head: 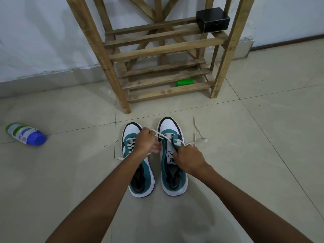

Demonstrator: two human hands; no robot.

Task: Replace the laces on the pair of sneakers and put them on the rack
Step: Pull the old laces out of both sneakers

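Two teal and white sneakers stand side by side on the tiled floor, toes toward the wooden rack (158, 50). The left sneaker (138, 172) has white laces threaded up its front. The right sneaker (172, 165) is only partly laced. My left hand (146, 142) grips one end of the white lace (162, 135) above the gap between the shoes. My right hand (188, 158) pinches the other end over the right sneaker's tongue. The lace's loose tail (198, 132) lies on the floor to the right.
A black box (213, 20) sits on the rack's upper shelf at the right. A green cylinder (185, 82) lies on the lowest shelf. A white bottle with a blue cap (26, 134) lies on its side on the floor at far left. A pale wall stands behind.
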